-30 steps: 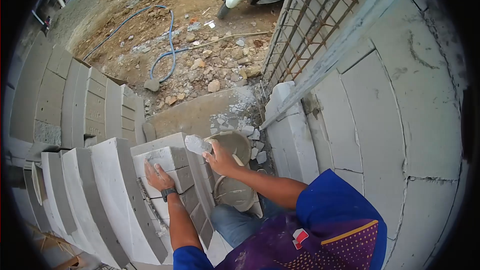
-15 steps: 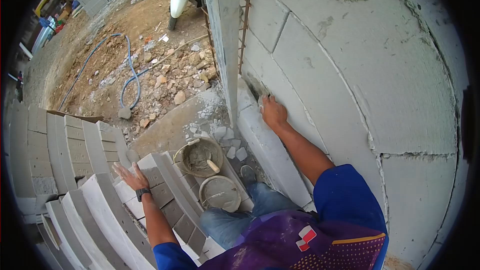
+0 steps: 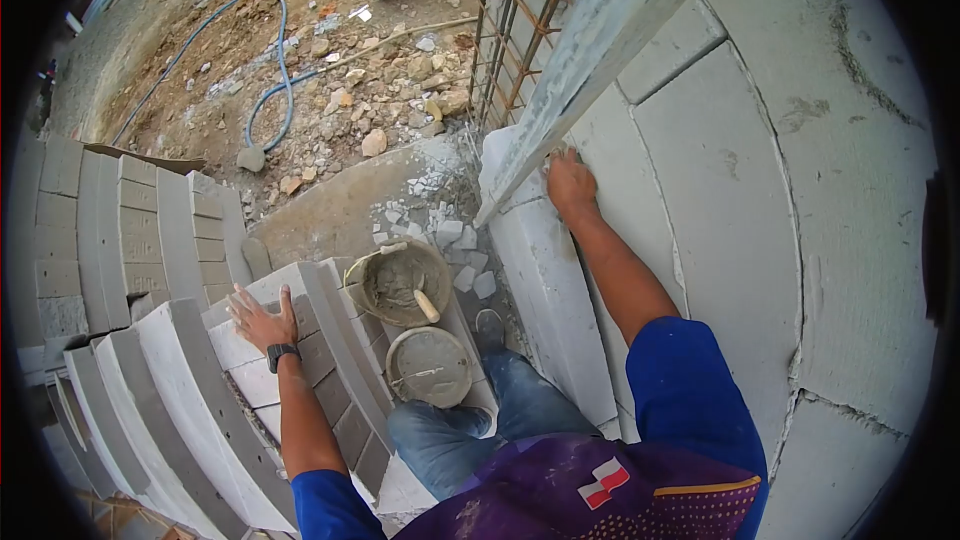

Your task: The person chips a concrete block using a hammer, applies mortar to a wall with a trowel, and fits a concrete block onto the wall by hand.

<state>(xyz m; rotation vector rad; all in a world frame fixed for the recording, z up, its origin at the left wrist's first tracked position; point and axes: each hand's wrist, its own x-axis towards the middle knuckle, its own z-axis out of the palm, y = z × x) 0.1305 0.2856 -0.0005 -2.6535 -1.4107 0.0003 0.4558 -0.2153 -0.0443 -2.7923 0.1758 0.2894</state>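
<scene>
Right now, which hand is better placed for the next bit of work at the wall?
Probably the right hand: it is at the wall beside the post, while the left hand is spread at the blocks on the opposite side.

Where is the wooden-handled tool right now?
In the head view, left of centre, the wooden-handled tool sits in the upper bucket, just above the second bucket.

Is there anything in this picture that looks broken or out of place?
Yes. Jagged pale chunks lie scattered on the ground near the bucket of grey mix. They look broken, unlike the squared blocks stacked at picture left.
</scene>
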